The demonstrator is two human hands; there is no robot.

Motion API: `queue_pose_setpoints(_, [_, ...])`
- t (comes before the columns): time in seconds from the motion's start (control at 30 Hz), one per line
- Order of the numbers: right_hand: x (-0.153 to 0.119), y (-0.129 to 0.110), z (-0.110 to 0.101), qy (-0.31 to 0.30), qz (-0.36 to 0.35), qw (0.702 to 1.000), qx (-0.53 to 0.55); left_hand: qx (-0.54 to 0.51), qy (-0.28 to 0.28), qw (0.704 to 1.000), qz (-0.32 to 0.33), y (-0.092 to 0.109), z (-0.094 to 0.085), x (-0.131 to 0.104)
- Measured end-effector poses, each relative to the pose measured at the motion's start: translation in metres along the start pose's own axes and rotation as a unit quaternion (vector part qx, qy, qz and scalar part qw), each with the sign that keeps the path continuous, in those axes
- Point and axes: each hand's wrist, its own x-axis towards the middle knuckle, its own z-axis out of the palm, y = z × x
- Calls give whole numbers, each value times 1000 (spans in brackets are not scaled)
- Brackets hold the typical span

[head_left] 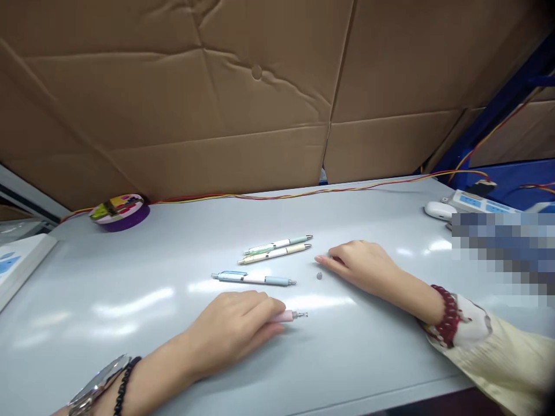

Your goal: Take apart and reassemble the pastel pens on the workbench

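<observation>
My left hand point(243, 323) is closed round a pink pen point(284, 316), whose bare metal tip points right. My right hand point(358, 263) rests low over the table at the right, its fingers curled; a small light bluish bit shows by the fingertips, too hidden to name. Just below those fingertips lies a small grey piece point(319, 276). Between the hands a light blue pen point(255, 279) lies flat. Behind it are a cream pen point(275, 254) and a green-and-white pen point(278, 245), side by side.
A purple round tin point(121, 214) stands at the back left. Red and yellow wires point(260, 197) run along the back edge before cardboard point(173, 115). At the right are a white case point(439, 210) and a power strip point(477, 202). A white box point(30, 260) stands far left.
</observation>
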Motion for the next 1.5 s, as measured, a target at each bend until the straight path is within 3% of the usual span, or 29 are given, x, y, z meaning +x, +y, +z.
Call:
queue_pose_setpoints(0.13, [-2, 2, -1, 83, 32, 996, -27, 25, 23, 999, -20, -3, 1, 1])
queue_pose_setpoints(0.27, [4, 5, 3, 178, -35, 983, 23, 56, 10, 998, -36, -11, 3, 0])
queue_pose_setpoints(0.67, [6, 10, 5, 84, -40, 988, 125, 99, 23, 992, -73, -16, 6, -2])
queue_pose_setpoints(0.97, [-3, 6, -1, 121, -85, 972, 181, 74, 21, 994, -80, -21, 3, 1])
queue_pose_setpoints(1.23, [-6, 7, -4, 112, -130, 958, 228, 103, 20, 992, -74, -20, 4, -1])
queue_pose_setpoints(1.4, [-5, 10, 2, 56, -145, 969, 192, 84, 59, 994, -29, -10, 2, 1])
queue_pose_setpoints(1.5, [-5, 11, 5, 47, -152, 969, 188, 59, 51, 997, 26, -3, 1, 1])
